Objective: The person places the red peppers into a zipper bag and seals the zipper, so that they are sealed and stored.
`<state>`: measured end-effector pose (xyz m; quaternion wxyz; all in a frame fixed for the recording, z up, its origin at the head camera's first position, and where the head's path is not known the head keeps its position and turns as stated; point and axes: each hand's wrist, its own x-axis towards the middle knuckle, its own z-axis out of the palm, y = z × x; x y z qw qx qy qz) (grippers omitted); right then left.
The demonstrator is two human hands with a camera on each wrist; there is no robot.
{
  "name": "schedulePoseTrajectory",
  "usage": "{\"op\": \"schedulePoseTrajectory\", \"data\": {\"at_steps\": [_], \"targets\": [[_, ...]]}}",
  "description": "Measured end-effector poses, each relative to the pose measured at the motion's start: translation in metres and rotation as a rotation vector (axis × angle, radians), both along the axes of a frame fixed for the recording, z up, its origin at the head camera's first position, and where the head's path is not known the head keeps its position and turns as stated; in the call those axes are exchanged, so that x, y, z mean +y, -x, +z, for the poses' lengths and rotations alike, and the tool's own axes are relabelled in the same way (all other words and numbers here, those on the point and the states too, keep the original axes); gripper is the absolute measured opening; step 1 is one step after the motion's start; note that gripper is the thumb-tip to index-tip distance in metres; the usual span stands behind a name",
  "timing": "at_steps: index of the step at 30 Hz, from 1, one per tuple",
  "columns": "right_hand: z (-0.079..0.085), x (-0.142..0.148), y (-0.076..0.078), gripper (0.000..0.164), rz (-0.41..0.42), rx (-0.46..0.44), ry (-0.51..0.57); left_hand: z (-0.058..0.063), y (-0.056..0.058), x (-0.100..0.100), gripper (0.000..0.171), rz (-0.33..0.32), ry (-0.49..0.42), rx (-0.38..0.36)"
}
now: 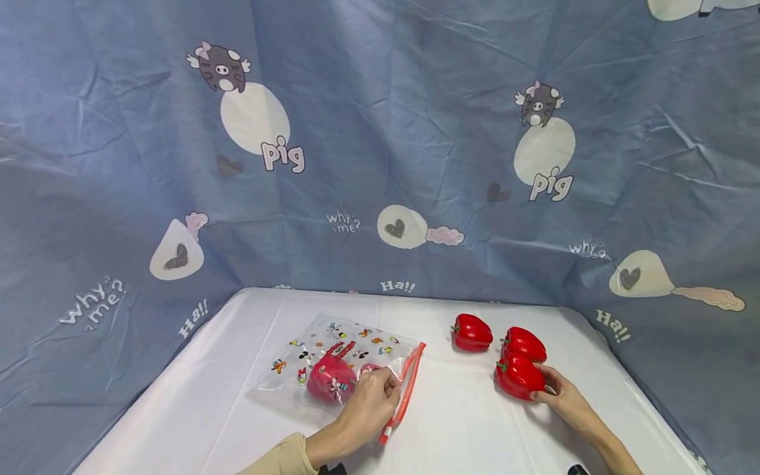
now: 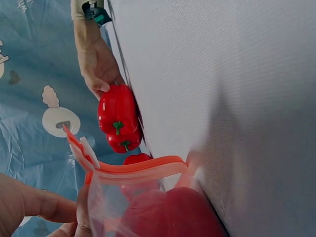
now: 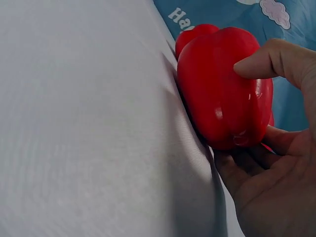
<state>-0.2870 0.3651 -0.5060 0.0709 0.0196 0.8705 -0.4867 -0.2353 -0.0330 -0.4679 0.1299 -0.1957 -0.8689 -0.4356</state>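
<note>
My left hand [image 1: 371, 399] pinches the open side of a clear zip bag [image 1: 350, 340] printed with cartoon figures, beside its orange-red zip strip [image 1: 410, 389]. Inside the bag lies a red bell pepper [image 1: 325, 381]; more red shows beside it, partly behind my hand. In the left wrist view the bag's mouth [image 2: 143, 167] gapes. On the right, my right hand [image 1: 567, 399] grips another red bell pepper [image 1: 519, 377], thumb [image 3: 256, 66] on its side and the other fingers below. Its green stem [image 2: 117, 127] points away from that hand.
Just behind the held pepper sits another red pepper [image 1: 527, 343], and one more red pepper [image 1: 472, 332] lies to its left. A white cloth covers the table [image 1: 451, 422]. Blue printed fabric [image 1: 356, 165] hangs behind and at both sides.
</note>
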Motion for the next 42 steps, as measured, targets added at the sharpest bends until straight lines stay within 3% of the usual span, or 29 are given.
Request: {"op": "schedulePoseTrajectory", "data": {"at_steps": [32, 42], "targets": [[0.003, -0.027, -0.007, 0.071, 0.026, 0.01, -0.018, 0.001, -0.001, 0.001, 0.008, 0.017, 0.007, 0.006], [0.004, -0.038, -0.01, 0.068, 0.06, 0.057, 0.019, 0.001, 0.0, 0.0, 0.011, 0.002, -0.008, 0.005]]}}
